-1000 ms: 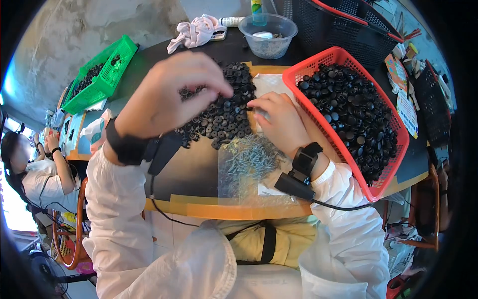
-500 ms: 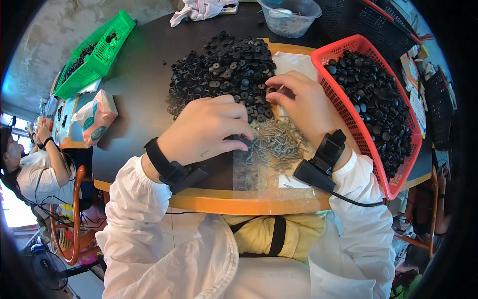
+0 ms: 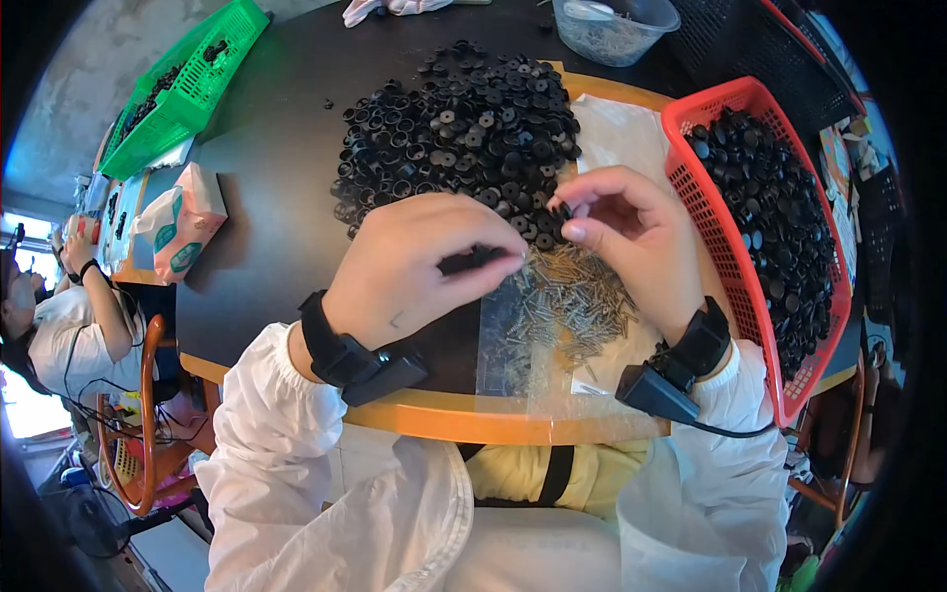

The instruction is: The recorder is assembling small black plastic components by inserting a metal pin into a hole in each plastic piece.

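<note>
My right hand (image 3: 641, 237) pinches a small black plastic cap (image 3: 562, 211) between thumb and fingertips, just right of a big heap of like black parts (image 3: 464, 138). Facing it, my left hand (image 3: 419, 271) has its thumb and fingertips pressed together; whatever sits between them is too small to make out. Below the fingertips of both hands lies a pile of metal screws (image 3: 572, 306) on a clear plastic sheet (image 3: 503, 370). The hands are close together but apart.
At my right stands a red basket (image 3: 735, 266) full of black caps. A clear bowl (image 3: 617, 35) sits at the back. Farther left are a green basket (image 3: 202, 89) and a tissue pack (image 3: 182, 222). Another person (image 3: 84, 316) sits at the far left.
My left hand has risen from the screws with its thumb and fingertips brought together. My right hand has turned, still pinching the black cap. The whole view has shifted slightly.
</note>
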`<state>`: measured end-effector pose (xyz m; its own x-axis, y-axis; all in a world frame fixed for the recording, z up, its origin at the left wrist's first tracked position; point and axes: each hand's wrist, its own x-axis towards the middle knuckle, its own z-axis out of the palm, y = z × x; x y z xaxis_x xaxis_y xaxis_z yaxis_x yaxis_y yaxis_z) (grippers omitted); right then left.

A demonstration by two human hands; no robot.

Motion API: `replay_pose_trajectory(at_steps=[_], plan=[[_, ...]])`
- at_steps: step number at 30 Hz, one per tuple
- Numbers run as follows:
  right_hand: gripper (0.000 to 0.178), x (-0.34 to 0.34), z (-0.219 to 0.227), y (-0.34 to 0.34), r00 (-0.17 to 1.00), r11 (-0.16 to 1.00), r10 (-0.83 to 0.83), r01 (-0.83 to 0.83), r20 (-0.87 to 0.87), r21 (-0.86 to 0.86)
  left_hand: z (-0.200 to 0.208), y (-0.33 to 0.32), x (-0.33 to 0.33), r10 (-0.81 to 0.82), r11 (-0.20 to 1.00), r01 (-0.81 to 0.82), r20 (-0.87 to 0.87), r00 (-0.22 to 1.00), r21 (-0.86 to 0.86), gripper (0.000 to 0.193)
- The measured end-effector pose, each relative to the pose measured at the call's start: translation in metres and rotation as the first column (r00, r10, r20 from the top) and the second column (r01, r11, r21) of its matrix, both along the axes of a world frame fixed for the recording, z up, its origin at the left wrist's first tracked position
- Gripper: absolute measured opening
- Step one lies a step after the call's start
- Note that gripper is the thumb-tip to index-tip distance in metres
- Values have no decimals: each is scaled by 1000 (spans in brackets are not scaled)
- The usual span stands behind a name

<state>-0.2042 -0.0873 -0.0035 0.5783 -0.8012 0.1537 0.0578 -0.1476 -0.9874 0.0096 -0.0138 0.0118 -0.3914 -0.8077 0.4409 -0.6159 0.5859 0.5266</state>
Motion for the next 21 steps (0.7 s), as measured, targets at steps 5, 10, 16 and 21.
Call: replay_pose_trajectory(at_steps=[5, 10, 16, 21], plan=[[23, 1, -1, 7, 995, 991, 78, -84, 61, 100, -1, 5, -7, 199, 967, -113, -404, 893, 227, 19], [21, 0, 0, 10, 994, 986, 85, -93, 65, 138, -3, 6, -12, 173, 980, -121, -387, 906, 156, 19], [22, 2, 1, 12, 998, 997, 66, -65, -1, 51, -3, 9, -14, 221, 969, -149, -419, 881, 197, 36], [23, 2, 3, 12, 994, 982, 9, -29, -108, -188, -3, 10, -13, 223, 972, -179, -351, 909, 153, 42]])
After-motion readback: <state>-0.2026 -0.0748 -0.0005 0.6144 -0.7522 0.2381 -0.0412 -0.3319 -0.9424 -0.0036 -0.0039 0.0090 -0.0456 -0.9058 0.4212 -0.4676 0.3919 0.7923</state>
